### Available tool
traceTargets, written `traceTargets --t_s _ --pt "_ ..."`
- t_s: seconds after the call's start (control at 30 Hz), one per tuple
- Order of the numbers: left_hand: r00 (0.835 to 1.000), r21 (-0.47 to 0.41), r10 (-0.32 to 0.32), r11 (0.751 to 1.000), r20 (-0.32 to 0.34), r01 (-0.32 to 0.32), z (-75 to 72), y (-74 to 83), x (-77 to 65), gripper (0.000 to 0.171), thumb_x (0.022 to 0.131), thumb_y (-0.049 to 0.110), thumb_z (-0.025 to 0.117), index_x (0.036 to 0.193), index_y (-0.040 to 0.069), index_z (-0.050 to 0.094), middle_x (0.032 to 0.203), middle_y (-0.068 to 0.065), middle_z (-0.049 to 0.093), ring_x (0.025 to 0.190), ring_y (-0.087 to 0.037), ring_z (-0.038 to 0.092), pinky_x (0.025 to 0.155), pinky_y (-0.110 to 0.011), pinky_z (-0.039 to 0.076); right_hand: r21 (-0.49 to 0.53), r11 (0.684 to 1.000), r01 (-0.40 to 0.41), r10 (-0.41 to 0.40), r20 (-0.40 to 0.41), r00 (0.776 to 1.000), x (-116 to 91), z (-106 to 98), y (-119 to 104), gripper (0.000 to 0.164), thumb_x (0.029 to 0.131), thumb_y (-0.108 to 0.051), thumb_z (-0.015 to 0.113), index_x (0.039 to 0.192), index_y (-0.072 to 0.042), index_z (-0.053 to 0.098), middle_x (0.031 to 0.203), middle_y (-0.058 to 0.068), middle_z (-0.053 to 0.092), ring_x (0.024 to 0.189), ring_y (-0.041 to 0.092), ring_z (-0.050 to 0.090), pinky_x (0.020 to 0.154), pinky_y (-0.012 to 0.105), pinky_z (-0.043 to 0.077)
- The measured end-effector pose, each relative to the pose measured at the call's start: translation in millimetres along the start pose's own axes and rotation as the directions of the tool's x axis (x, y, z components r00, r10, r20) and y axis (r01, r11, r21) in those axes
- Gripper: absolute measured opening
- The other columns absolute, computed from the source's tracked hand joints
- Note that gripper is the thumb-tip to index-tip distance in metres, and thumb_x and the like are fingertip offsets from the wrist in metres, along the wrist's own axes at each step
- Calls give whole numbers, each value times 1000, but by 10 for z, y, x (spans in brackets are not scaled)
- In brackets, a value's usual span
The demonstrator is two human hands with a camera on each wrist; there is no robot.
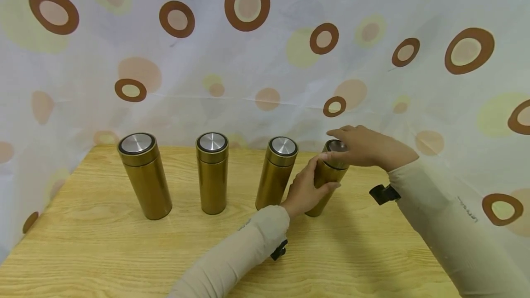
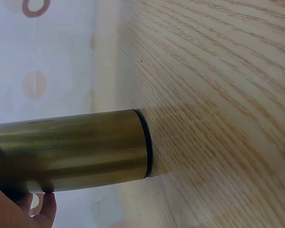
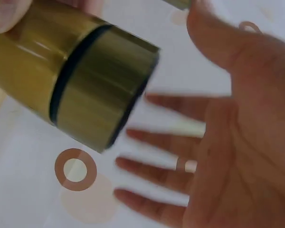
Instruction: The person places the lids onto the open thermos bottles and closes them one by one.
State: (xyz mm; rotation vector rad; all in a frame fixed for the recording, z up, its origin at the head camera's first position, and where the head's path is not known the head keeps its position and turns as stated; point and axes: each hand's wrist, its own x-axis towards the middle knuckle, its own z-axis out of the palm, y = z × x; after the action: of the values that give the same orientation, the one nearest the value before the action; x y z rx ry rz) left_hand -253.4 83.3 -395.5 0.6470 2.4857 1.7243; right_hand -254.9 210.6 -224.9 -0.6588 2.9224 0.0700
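Note:
The rightmost of the gold thermos flasks [image 1: 333, 176] stands upright on the wooden table. My left hand [image 1: 305, 189] is wrapped round its body from the near left side, thumb toward me. In the left wrist view the flask's dark-edged base [image 2: 148, 142] meets the tabletop. Above the lid is my right hand [image 1: 366, 147]. In the right wrist view, its fingers [image 3: 166, 142] are spread and fairly straight, palm facing the lid [image 3: 104, 88], with a gap between them. The lid is seated on the flask, a dark ring below it.
Three matching flasks stand upright in a row to the left: one near the left hand [image 1: 275, 176], a middle one [image 1: 213, 180] and a far-left one [image 1: 148, 183]. Their tops are silver discs. A white sheet with brown circles [image 1: 248, 54] hangs behind the wooden table [image 1: 165, 261].

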Motion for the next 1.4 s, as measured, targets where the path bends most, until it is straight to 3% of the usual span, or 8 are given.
traceTargets --t_s 0.07,0.2,0.5,0.73,0.93,1.1,1.27,1.4 --pt "1000 -6 1 1000 3 -1 8 -13 0 79 89 47 64 152 24 22 147 2 41 131 -17 45 106 -39 40 39 992 117 -117 -12 993 -34 -24 30 72 91 -47 62 144 -4 41 144 27 39 127 52 38 101 64 34" --pt "1000 -10 7 1000 7 -7 9 -24 7 79 89 46 64 152 22 23 147 1 42 129 -17 46 106 -39 40 80 966 244 -240 -58 969 -111 -76 84 70 87 -37 71 144 -10 42 149 24 34 132 52 32 102 67 29" --pt "1000 -8 -2 1000 -3 2 12 -16 4 80 88 47 65 152 21 23 147 1 41 130 -17 46 106 -39 40 131 941 313 -315 -2 949 -110 -12 180 69 82 1 72 144 -14 44 151 22 31 133 47 34 100 62 37" --pt "1000 -6 15 1000 2 -15 12 -5 -9 80 89 47 64 152 21 23 147 0 41 130 -17 45 105 -38 41 125 928 351 -353 -2 935 -73 62 224 62 82 9 67 139 -11 51 141 17 47 127 39 46 99 56 42" --pt "999 13 45 999 -27 -45 5 -23 9 77 88 47 65 150 21 26 141 1 47 124 -15 50 101 -36 44 21 968 250 -249 -28 968 -50 46 131 55 87 -9 70 138 -6 50 134 17 53 117 37 54 94 55 45" --pt "998 10 52 999 -40 -51 3 -42 23 76 88 48 65 149 24 27 137 3 50 120 -14 52 100 -35 45 -60 989 132 -135 -44 990 14 58 50 53 90 -29 66 131 1 55 111 17 61 88 27 61 75 46 51" --pt "999 20 35 999 -32 -34 8 -23 14 79 88 48 65 151 23 24 144 2 44 128 -16 47 104 -37 42 -58 998 10 -18 -130 991 67 132 64 47 89 -44 64 94 3 64 79 9 60 67 20 54 57 34 44" --pt "999 29 27 999 -18 -27 13 -5 4 81 88 48 64 152 22 22 147 0 41 131 -17 44 106 -37 40 7 992 -124 123 -171 978 104 213 46 50 88 -51 61 65 -7 51 59 3 46 53 18 45 48 28 33"
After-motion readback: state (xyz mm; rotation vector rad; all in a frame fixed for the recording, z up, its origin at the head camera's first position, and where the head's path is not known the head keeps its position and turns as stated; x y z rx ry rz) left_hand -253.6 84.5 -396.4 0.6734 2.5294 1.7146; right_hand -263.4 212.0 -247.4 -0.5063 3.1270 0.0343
